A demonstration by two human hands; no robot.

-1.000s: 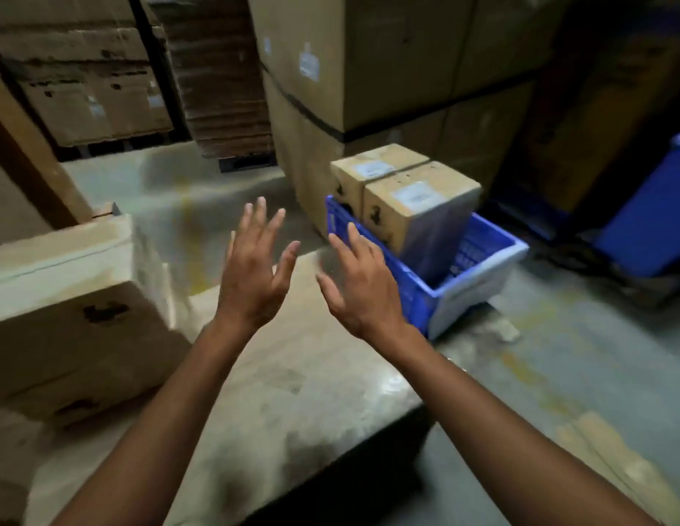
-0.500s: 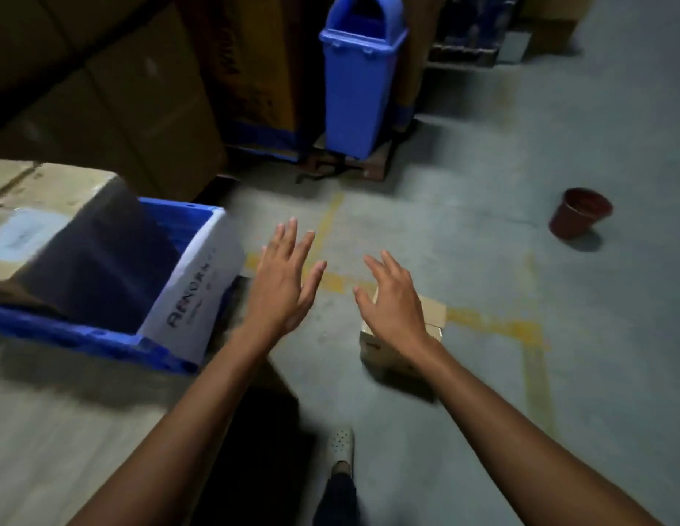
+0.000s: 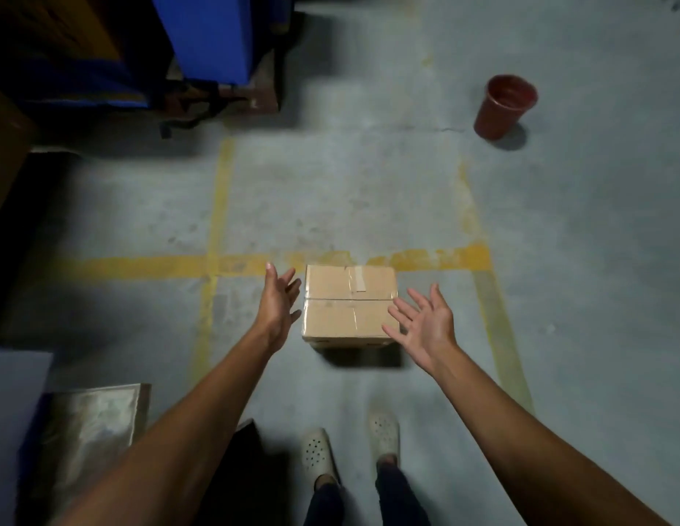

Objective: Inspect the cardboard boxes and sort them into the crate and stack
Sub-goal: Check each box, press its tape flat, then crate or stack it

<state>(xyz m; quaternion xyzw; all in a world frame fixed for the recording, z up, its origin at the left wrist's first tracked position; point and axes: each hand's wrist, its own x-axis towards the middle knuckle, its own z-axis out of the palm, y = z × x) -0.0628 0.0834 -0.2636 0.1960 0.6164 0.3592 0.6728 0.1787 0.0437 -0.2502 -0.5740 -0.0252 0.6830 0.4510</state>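
Since I swung the view off the crate: the crate and its load have left the picture, and a small box [image 3: 349, 305], half hidden behind my right hand a moment ago, now sits in full view between both hands.
Meaning for the task: I judge this the next box to lift and inspect; it is not yet picked up, and crate or stack is undecided.
Shoes [image 3: 317, 449]: pale, at the near edge, just short of the box.
Big carton [image 3: 91, 430]: a shiny top corner at near left.
Left hand [image 3: 279, 303]: released, fingers straight, holding nothing, just beside the box's left side.
Right hand [image 3: 425, 328]: released, palm up and fingers spread, holding nothing; its fingertips overlap the box's right near corner, and I cannot tell if they touch.
Box: sealed with tape, flat on the floor, its far edge against a yellow line.
Floor [image 3: 330, 206]: grey concrete, scuffed, with a thin crack at far right.
Yellow lines [image 3: 141, 265]: worn paint marking out a bay beyond the box.
Bucket [image 3: 505, 106]: reddish, upright, far right, well apart from the box.
Bin [image 3: 205, 36]: blue, far left, with dark shadow around it; the room is dim.
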